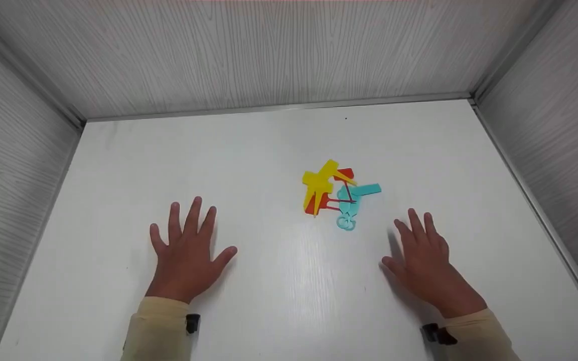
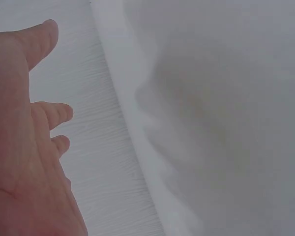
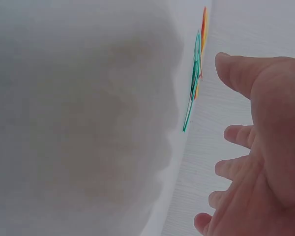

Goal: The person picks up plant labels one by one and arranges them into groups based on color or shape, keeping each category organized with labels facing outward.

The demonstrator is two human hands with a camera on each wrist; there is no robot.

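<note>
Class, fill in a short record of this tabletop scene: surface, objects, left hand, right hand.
surface: white table boxed in by grey wood-grain walls
objects: small pile of flat plastic tags, yellow, red and turquoise, overlapping
left hand: flat, fingers spread, holding nothing
right hand: open, nearest the pile, apart from it

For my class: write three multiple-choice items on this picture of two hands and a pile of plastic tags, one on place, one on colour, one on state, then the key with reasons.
1. Where does the pile of plastic tags lie?
A. under the left hand
B. on the white table, beyond and between the hands
C. against the back wall

2. Which colours are in the pile?
A. yellow, red, turquoise
B. green, black
C. purple, white

3. What is the left hand doing?
A. pinching a tag
B. clenched in a fist
C. lying flat, fingers spread

Key: B, the pile sits apart from both hands, nearer the right hand; A, those three colours show; C, its fingers are straight on the table.
</note>
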